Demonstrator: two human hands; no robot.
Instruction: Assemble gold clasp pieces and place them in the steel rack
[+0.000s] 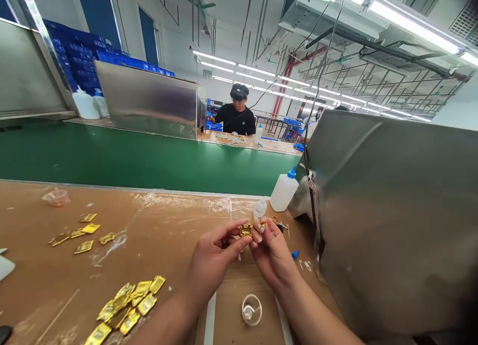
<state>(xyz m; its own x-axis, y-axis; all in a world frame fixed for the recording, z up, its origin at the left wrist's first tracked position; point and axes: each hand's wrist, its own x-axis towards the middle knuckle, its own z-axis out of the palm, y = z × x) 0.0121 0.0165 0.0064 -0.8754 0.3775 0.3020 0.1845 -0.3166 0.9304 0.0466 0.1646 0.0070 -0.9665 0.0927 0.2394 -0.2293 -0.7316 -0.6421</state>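
Note:
Between the thumb and fingers of my left hand [220, 250] is a small gold rectangular piece [245, 230] with an open frame shape. Close beside it, my right hand [274, 258] pinches a smaller gold piece [262, 228], too small to name exactly. Both hands are raised over the brown work table, nearly touching each other. A heap of similar gold pieces [129, 302] lies to the left of my left forearm. Farther back on the left are several more gold pieces [85, 246]. Below my hands stands a small clear cup [251, 310].
A white bottle with a blue cap [284, 191] and a small translucent bottle [259, 208] stand behind my hands. Grey metal panels [392, 225] rise on the right. Beyond the table runs a green conveyor belt [149, 161]. A person [235, 117] sits across it.

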